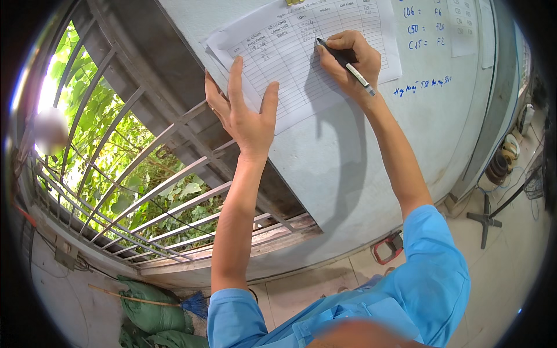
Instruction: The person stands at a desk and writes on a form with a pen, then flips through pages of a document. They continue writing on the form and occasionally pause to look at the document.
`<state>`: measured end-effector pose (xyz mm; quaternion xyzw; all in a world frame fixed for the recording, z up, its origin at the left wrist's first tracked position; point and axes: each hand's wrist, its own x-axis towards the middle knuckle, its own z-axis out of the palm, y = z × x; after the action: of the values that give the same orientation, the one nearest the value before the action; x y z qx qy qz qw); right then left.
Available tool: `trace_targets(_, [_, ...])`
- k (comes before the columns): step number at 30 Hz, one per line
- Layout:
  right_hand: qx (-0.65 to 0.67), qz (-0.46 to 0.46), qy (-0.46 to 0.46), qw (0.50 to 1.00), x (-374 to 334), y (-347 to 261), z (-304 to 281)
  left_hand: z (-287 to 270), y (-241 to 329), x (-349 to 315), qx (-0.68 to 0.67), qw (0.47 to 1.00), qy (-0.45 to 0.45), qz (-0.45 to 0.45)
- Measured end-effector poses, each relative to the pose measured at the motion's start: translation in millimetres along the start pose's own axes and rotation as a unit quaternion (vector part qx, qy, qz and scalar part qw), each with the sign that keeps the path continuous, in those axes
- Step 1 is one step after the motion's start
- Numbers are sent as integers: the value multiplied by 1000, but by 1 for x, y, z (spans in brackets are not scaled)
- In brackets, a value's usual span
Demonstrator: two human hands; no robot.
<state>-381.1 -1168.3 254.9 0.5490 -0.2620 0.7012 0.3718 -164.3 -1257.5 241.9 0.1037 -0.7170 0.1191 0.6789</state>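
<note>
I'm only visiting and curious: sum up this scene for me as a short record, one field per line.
Left hand: spread open at the left edge of the paper
Right hand: holds a black pen, tip at the paper
Paper: ruled table, partly filled in, against a pale wall
Left side: barred window, greenery outside
Lower left: green sacks, blue-bristled broom

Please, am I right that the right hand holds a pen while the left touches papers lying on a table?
One correction: the papers are against a wall, as the head view shows. The right hand holds the pen; the left hand touches the papers.
</note>
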Motion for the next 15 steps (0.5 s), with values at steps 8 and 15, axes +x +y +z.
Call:
trace_targets(8, [14, 12, 19, 1000, 1, -2, -1, 0, 0, 1, 3, 1000, -2, 4])
trace_targets(15, [15, 20, 14, 1000, 1, 0, -1, 0, 0, 0, -12, 1000, -1, 2])
